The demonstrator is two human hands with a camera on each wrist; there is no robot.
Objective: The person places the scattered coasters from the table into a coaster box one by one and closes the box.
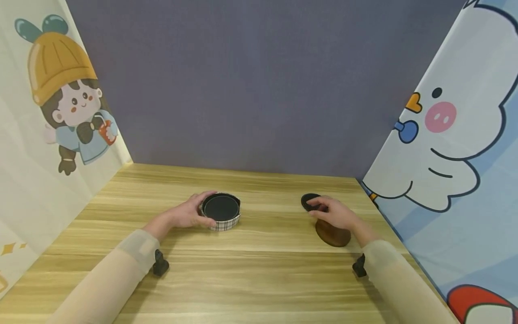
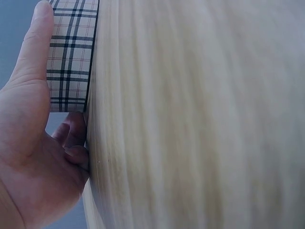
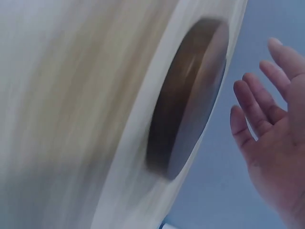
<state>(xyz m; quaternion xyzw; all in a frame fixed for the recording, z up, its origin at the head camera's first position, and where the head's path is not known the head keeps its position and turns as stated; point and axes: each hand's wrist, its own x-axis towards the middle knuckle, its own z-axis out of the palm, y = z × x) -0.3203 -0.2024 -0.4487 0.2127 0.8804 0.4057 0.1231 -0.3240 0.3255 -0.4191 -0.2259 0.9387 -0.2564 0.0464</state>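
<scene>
My left hand point(image 1: 185, 213) grips a low round box point(image 1: 227, 224) with a plaid side and a dark, flat round face on top. Its thumb lies along the near side and the fingers reach round the far side, partly hidden. The left wrist view shows the thumb against the plaid band point(image 2: 71, 62). Over on the right, my right hand point(image 1: 337, 213) hovers with loosely bent fingers, holding nothing. Beneath it lies a thick brown disc point(image 1: 333, 235), and by the fingertips a thin black disc point(image 1: 308, 198), partly covered. The right wrist view shows a gap between fingers and brown disc point(image 3: 186, 105).
A wood-grain table point(image 1: 251, 279) carries these things. Behind it stands a plain grey-blue panel point(image 1: 243, 90). Cartoon-printed sheets close off the left side point(image 1: 24, 180) and the right side point(image 1: 485, 234). A black wrist device point(image 1: 160, 263) sits below each cuff.
</scene>
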